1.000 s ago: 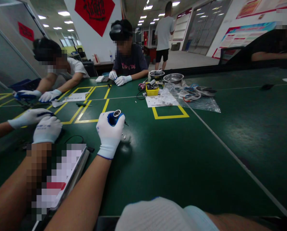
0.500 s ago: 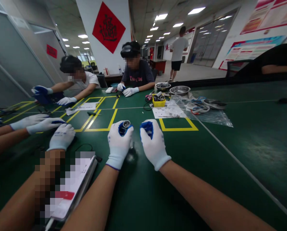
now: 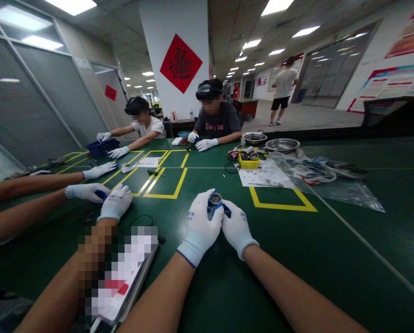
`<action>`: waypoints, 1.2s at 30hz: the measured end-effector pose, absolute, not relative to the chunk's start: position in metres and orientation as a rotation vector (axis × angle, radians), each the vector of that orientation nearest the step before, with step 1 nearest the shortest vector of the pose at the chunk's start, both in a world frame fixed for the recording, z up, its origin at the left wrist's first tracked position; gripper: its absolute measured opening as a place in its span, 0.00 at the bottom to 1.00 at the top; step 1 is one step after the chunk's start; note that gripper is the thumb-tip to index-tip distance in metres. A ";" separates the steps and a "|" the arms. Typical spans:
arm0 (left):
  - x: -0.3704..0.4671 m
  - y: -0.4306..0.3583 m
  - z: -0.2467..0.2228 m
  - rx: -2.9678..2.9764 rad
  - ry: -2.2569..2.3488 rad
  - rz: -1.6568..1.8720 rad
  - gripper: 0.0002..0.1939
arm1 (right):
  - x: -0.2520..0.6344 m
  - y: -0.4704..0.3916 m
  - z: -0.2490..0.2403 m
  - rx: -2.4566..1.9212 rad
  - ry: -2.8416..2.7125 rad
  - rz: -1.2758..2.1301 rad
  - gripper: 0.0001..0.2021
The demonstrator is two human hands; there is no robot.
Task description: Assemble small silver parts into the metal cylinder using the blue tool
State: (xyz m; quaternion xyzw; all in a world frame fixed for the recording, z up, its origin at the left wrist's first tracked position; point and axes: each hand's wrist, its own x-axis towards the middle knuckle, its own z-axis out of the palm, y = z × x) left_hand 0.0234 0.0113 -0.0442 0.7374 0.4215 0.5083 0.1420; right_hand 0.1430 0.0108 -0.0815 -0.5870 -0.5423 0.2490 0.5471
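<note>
My left hand [image 3: 201, 224], in a white glove with blue palm, is closed around a small round part [image 3: 215, 199] with a silvery metal rim and a dark centre. The part's round face points up and toward me. Close against it on the right, my gloved right hand [image 3: 238, 227] has its fingers bent and pressed together at the part's side. Whatever those right fingertips grip is hidden behind the gloves. Both hands are held above the green table [image 3: 297, 277].
Ahead to the right stand a yellow bin [image 3: 249, 163] of small parts, metal bowls [image 3: 282, 145] and a plastic bag [image 3: 349, 194] with gloves. A screwdriver [image 3: 156, 172] lies ahead left. Beside my left forearm is a phone-like device [image 3: 137, 263]; co-workers' gloved hands [image 3: 114, 203] are nearby.
My hands were apart and now meet at the round part, the right hand having closed in on the left. The view has shifted, so the scene sits farther right and lower.
</note>
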 end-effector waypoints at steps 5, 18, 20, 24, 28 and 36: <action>0.025 0.013 -0.048 2.117 1.230 1.515 0.19 | 0.142 0.010 -0.082 -1.336 -1.303 0.562 0.18; 0.027 0.012 -0.046 2.122 1.358 1.543 0.14 | 0.142 0.004 -0.074 -1.386 -1.395 0.500 0.09; 0.028 0.011 -0.044 2.120 1.365 1.542 0.13 | 0.142 0.004 -0.076 -1.418 -1.389 0.457 0.08; 0.028 0.010 -0.043 2.130 1.364 1.536 0.12 | 0.143 0.005 -0.082 -1.425 -1.418 0.370 0.06; 0.028 0.011 -0.045 2.203 1.345 1.532 0.14 | 0.143 0.005 -0.084 -1.398 -1.435 0.367 0.06; 0.029 0.011 -0.048 2.216 1.311 1.546 0.16 | 0.142 0.003 -0.079 -1.395 -1.451 0.404 0.08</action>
